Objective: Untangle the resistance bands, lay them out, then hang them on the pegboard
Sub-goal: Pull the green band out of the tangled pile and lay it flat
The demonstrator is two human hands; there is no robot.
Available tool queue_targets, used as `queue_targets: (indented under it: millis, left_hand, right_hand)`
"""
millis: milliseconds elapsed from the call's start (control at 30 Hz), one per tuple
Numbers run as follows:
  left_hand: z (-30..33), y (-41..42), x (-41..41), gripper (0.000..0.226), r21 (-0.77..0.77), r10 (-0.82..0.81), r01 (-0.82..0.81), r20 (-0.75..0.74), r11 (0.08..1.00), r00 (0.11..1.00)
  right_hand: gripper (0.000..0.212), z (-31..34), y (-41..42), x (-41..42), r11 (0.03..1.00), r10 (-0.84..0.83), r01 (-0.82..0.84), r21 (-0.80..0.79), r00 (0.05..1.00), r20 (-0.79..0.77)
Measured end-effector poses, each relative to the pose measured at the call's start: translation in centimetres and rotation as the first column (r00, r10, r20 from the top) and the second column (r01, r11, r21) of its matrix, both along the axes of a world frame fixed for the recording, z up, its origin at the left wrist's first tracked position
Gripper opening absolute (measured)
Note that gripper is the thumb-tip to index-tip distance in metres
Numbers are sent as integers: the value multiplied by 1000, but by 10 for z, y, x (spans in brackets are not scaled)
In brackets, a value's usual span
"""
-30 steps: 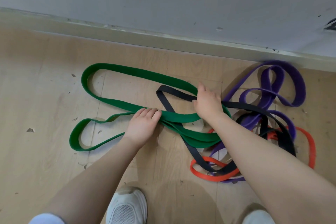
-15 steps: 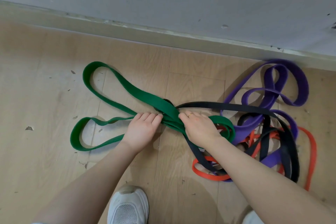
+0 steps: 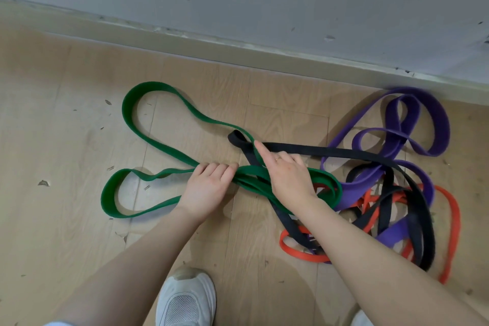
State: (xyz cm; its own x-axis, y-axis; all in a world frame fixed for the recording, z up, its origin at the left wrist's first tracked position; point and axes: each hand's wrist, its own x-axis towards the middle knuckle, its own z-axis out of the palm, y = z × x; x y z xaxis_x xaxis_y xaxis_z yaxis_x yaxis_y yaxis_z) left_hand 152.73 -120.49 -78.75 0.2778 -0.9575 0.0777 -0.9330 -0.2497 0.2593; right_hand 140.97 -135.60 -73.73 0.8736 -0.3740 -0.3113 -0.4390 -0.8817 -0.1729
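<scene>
Wooden floor (image 3: 66, 219) is carrying the tangle; left hand (image 3: 209, 188) is still gripping the green band (image 3: 158, 140); right hand (image 3: 288, 177), lately clutching it, is now pointing one finger toward the black band (image 3: 344, 152), so separating is just starting.

Green band (image 3: 158, 151) lies looped on the floor left of my black band (image 3: 330, 152); purple band (image 3: 423, 119) and orange band (image 3: 452, 219) lie tangled right of it.
</scene>
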Motion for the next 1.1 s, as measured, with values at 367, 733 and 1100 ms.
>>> queue_targets:
  millis: [367, 733, 1100]
  left_hand:
    - [-5, 4, -3, 56, -93, 85, -82, 31, 992, 996]
    - [-9, 0, 3, 43, -103, 92, -69, 237, 992, 967]
    - [-4, -6, -4, 36, 131, -89, 59, 239, 990, 967]
  right_hand:
    - [66, 0, -2, -14, 915, 396, -393, -91, 918, 19]
    - [51, -4, -1, 12, 971, 78, 1, 239, 944, -320]
    - [26, -6, -18, -16, 998, -62, 67, 21, 981, -183]
